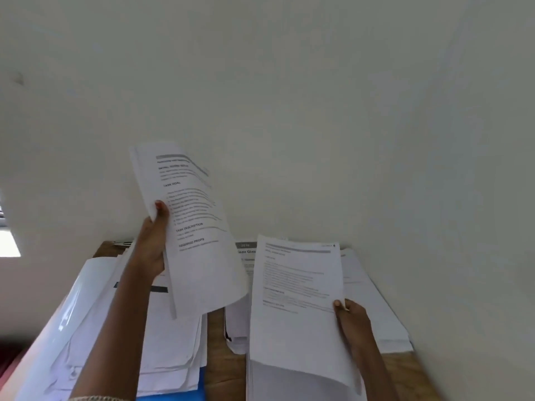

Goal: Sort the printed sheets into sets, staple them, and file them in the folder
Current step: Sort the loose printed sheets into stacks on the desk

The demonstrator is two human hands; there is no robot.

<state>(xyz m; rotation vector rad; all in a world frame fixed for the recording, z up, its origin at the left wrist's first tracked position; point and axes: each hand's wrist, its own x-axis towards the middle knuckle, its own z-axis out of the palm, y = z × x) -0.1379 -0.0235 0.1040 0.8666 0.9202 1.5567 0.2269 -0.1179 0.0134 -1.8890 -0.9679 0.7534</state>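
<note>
My left hand [150, 244] grips a set of printed sheets [191, 227] by its left edge and holds it raised and tilted in front of the wall. My right hand [351, 319] pinches another printed set [295, 302] at its right edge, thumb on top, above the table. Under my left arm lies a pile of white sheets [170, 337], with a glossy white folder [72, 308] at its left. More sheet piles [373, 299] lie behind and right of the held set. A strip of blue [173, 396] shows under the left pile; what it is cannot be told.
The wooden table [223, 357] stands against a plain white wall [289, 96], with a bare strip between the piles. A printed page with a grey header [246, 250] lies at the back. The table's left edge drops off beside the folder.
</note>
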